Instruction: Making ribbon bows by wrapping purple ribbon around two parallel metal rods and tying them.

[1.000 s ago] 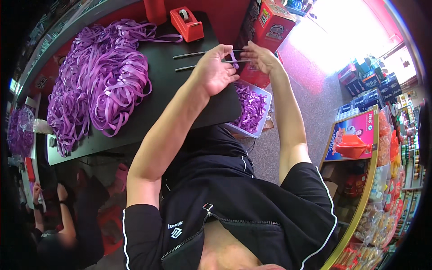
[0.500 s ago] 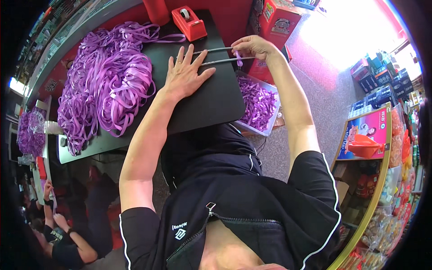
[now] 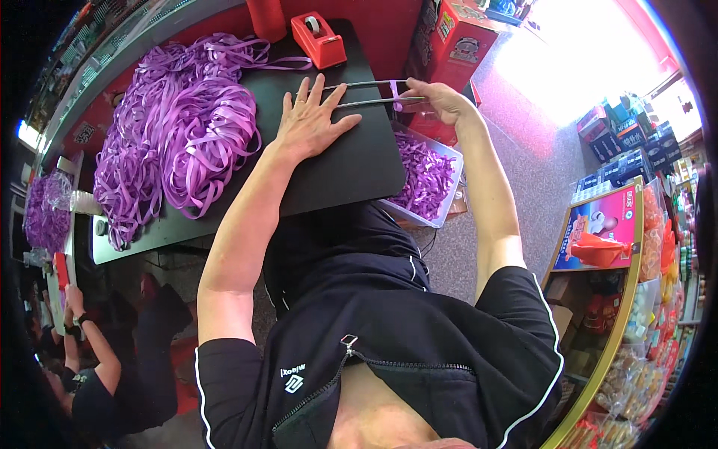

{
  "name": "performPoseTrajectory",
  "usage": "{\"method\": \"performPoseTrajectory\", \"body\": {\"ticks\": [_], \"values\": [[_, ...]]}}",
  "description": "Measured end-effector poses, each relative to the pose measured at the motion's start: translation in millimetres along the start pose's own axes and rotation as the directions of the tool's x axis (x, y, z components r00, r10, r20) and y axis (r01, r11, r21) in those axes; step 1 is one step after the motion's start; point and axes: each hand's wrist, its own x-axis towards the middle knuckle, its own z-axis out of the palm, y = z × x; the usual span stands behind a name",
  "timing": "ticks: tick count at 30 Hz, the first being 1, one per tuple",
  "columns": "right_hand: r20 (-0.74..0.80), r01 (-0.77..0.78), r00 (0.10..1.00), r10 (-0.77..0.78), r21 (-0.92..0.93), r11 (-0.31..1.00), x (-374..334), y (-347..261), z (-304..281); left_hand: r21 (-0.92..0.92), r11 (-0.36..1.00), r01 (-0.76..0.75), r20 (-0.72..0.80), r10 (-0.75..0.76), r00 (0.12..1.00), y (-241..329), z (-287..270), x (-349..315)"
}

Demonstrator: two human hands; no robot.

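Observation:
My left hand [image 3: 310,120] lies flat with its fingers spread on the dark table [image 3: 336,168], pressing over one end of two thin metal rods [image 3: 370,101]. These rods run side by side and stick out past the table's right edge. Around their free ends goes a short strip of purple ribbon [image 3: 396,96]. My right hand [image 3: 441,101] is at those ends, fingers bent and closed at the ribbon; its fingertips are partly hidden. Under the rods stands a clear plastic bin [image 3: 451,191] full of short purple ribbon pieces [image 3: 422,176].
A large heap of purple ribbon [image 3: 176,135] covers the table's left side. Behind my left hand stand a red tape dispenser [image 3: 319,41] and a red cylinder [image 3: 265,19]. A red box [image 3: 464,37] is beyond the bin. Another person [image 3: 97,367] sits at far left; a goods shelf [image 3: 636,299] stands at right.
My right hand has shifted slightly right and down, to the rod ends. The ribbon strip, hanging loose before, now spans both rods. My left hand stays flat. The other person's arms have moved.

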Motion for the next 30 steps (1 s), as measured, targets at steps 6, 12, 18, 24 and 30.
{"method": "performPoseTrajectory", "body": {"ticks": [6,12,18,24,30], "values": [[0.035,0.018,0.999,-0.016,-0.046,0.999,8.5,-2.0,19.5,0.011,1.000,0.009,0.012,-0.009,1.000,0.1,-2.6,0.0],[0.131,0.011,0.991,-0.001,-0.076,0.997,13.3,-5.2,3.7,-0.020,1.000,0.012,0.031,-0.011,0.999,0.5,-4.5,-1.5],[0.160,0.004,0.987,0.020,-0.144,0.990,14.9,-5.4,-6.9,-0.001,1.000,0.003,0.031,-0.003,1.000,2.6,-3.8,-2.3],[-0.073,-0.014,0.997,0.017,0.041,0.999,13.8,-15.3,-9.1,-0.024,1.000,0.003,0.020,-0.003,1.000,-2.3,-2.2,-2.8],[0.074,0.121,0.988,-0.132,0.142,0.982,33.1,-9.5,0.6,-0.005,1.000,0.007,0.017,-0.007,1.000,0.7,-3.9,-0.9]]}}
